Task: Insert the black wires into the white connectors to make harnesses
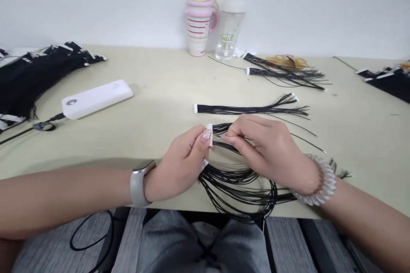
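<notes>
My left hand pinches a small white connector between thumb and fingers, just above the table's front edge. My right hand is closed in a pinch on thin black wires right beside that connector. A loose bundle of black wires loops below both hands and hangs over the table edge. A grey band is on my left wrist, a clear coiled bracelet on my right.
A finished black wire harness lies just behind my hands, more harnesses and rubber bands farther back. A white power bank sits at left, black harness piles at far left and far right, two bottles by the wall.
</notes>
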Motion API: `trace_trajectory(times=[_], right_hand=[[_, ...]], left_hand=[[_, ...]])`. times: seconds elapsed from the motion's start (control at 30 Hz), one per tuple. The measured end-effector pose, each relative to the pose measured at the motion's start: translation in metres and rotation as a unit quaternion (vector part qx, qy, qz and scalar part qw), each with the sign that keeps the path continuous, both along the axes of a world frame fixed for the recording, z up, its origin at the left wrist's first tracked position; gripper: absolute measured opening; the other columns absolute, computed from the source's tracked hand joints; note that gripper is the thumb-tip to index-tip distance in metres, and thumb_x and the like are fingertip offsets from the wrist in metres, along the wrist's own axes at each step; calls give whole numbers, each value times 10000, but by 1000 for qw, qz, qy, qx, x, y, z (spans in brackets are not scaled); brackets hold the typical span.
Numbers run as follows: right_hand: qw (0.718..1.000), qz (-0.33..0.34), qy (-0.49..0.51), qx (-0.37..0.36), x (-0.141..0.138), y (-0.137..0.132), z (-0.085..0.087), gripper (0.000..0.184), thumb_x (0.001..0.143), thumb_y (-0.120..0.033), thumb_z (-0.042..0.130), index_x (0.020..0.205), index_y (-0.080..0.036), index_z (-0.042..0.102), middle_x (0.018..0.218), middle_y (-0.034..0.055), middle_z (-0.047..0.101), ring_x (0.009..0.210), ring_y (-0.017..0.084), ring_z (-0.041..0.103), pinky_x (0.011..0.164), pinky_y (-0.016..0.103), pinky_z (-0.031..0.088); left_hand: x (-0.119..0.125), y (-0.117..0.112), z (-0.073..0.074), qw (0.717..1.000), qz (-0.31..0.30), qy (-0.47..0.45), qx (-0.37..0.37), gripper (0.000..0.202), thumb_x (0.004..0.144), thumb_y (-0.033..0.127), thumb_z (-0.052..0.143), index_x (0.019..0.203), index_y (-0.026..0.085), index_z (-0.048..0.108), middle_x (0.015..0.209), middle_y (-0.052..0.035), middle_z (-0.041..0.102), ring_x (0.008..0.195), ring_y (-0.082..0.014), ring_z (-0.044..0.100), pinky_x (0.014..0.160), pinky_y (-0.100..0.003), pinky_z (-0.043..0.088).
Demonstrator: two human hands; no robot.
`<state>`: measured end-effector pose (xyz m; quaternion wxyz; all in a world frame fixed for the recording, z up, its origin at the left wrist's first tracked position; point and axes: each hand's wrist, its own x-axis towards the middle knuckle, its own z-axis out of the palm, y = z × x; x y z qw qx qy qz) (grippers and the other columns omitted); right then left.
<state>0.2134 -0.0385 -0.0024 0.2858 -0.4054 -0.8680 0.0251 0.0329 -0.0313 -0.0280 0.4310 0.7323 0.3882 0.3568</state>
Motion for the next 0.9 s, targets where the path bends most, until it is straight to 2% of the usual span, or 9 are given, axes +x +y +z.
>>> trace_trajectory(times=[0.23, 0.43, 0.5, 0.53, 0.63, 0.7, 0.77, 0.83, 0.9], right_hand=[[999, -17, 28, 17, -6, -1, -4, 133, 851, -176, 435, 737, -159, 501, 688, 8, 529, 633, 91, 470, 589, 223, 362], [999, 10, 1, 42, -3, 3, -12, 119, 851, -191, 444, 769, -155, 523, 712, 11, 532, 648, 94, 473, 581, 217, 362], [998, 0, -7, 63, 2, 4, -5, 114, 818, -266, 525, 816, -153, 518, 759, 24, 533, 673, 102, 474, 589, 219, 365], [997, -9, -9, 78, 5, 3, 0, 183, 783, -313, 576, 823, -149, 507, 774, 32, 526, 676, 107, 467, 588, 222, 363], [994, -31, 3, 109, 16, -4, 23, 343, 683, -432, 660, 699, -162, 450, 670, 12, 474, 589, 92, 403, 523, 223, 319], [997, -23, 6, 68, 25, -10, 37, 413, 693, -457, 643, 564, -173, 373, 523, -28, 388, 487, 67, 313, 448, 217, 260], [999, 6, -39, -34, 32, -15, 46, 448, 735, -444, 604, 501, -170, 338, 445, -41, 340, 425, 56, 265, 395, 215, 232], [981, 35, -121, -150, 38, -17, 46, 409, 784, -405, 556, 507, -170, 369, 438, -41, 389, 396, 50, 295, 355, 204, 235], [971, 26, -148, -187, 38, -15, 37, 368, 791, -386, 548, 526, -172, 407, 453, -50, 445, 385, 43, 338, 330, 185, 244]], left_hand=[[0, -2, -2, 999, 2, 29, 33, 359, 918, 334, 247, 635, 160, 383, 570, 25, 420, 535, -69, 369, 534, -204, 309], [-1, -6, 0, 998, 9, 48, 47, 360, 911, 343, 261, 627, 158, 383, 575, 22, 411, 536, -71, 363, 525, -202, 305], [-2, -6, 1, 998, 27, 46, 41, 366, 909, 352, 272, 623, 156, 388, 566, 22, 416, 529, -69, 367, 520, -200, 306], [-2, -6, 1, 998, 38, 42, 35, 370, 908, 359, 273, 624, 156, 393, 560, 22, 421, 524, -68, 371, 517, -198, 307], [-1, 0, 2, 997, 82, 9, 12, 380, 906, 388, 269, 639, 158, 412, 549, 23, 438, 506, -66, 385, 510, -197, 318], [-1, 6, 2, 992, 125, -20, 12, 386, 902, 402, 270, 641, 159, 417, 551, 20, 448, 505, -69, 396, 512, -198, 329], [-1, 12, 2, 986, 161, -35, 18, 391, 900, 405, 276, 631, 158, 416, 556, 13, 461, 517, -74, 410, 528, -200, 344], [0, 16, 3, 983, 177, -37, 21, 395, 899, 404, 278, 621, 158, 412, 550, 10, 467, 530, -80, 422, 553, -202, 361], [1, 18, 2, 983, 177, -41, 19, 393, 899, 409, 278, 621, 161, 405, 536, 11, 462, 542, -84, 432, 584, -204, 379]])
